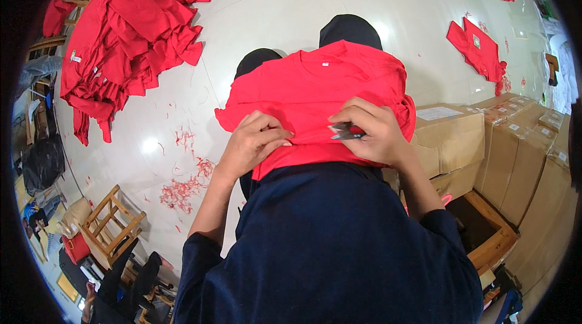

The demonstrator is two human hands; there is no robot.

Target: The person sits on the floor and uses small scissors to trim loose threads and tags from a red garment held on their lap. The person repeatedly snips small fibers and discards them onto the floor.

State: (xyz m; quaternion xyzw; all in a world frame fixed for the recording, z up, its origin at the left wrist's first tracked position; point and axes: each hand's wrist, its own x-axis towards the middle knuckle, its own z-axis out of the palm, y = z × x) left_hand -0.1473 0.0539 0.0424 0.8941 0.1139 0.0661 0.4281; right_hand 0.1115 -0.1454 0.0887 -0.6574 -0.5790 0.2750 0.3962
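Note:
Across my lap lies a red T-shirt [291, 93], its neckline with a small white label toward my knees. My left hand [257, 142] pinches a fold of the shirt near its lower edge, thumb and fingers pressed together. In my right hand [377, 128] is a pair of small dark thread snips [347, 131], the blades pointing left over the red cloth. A gap of cloth separates the snips' tips from the left hand's fingers.
A big pile of red shirts [136, 39] lies at the far left. Thread scraps [185, 193] litter the floor. Cardboard boxes [451, 142] and a wooden frame [497, 242] stand at my right; a wooden stool [112, 224] is at left. Another red shirt [479, 51] lies far right.

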